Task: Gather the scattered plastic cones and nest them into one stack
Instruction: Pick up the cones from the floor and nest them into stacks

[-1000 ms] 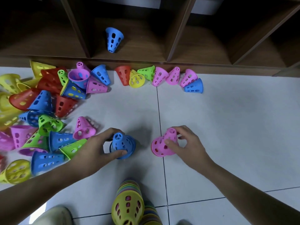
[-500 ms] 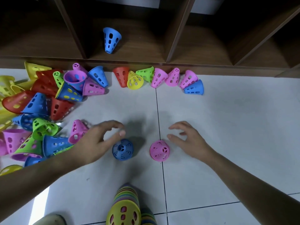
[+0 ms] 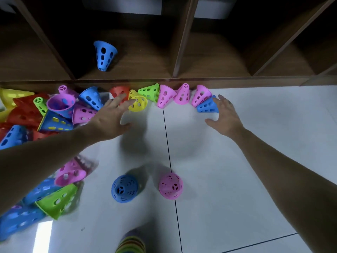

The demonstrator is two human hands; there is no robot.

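White floor tiles (image 3: pixel 255 143) run up to a dark wooden shelf unit (image 3: pixel 182 52) whose base edge backs a row of perforated plastic cones lying on their sides. One blue perforated cone (image 3: pixel 104 54) sits alone inside a shelf compartment, narrow end down.

Both hands are extended forward, fingers spread and holding nothing. The left hand (image 3: pixel 111 117) has its fingertips at the red perforated cone (image 3: pixel 118 92) and the yellow perforated cone (image 3: pixel 137 103); whether they touch cannot be told. The right hand (image 3: pixel 225 115) has its fingers just beside the small blue cone (image 3: pixel 207 106) at the right end of the row; contact cannot be confirmed. Between the two hands lie a green cone (image 3: pixel 149 91) and three pink cones (image 3: pixel 182 94).

Key relation: the row lies ahead of both hands, between them and the shelf base, with the hands bracketing its two ends. The cones' long axes point in mixed directions, so each needs orienting before nesting. A sweep toward the body appears to be the next move.

Nearer the body, an upright blue cone (image 3: pixel 125 189) and an upright pink cone (image 3: pixel 170 186) stand just apart on the floor. A multicoloured nested stack (image 3: pixel 131 243) shows at the bottom edge. A large heap of mixed cones (image 3: pixel 36 115) remains to the left, so the task looks far from done.
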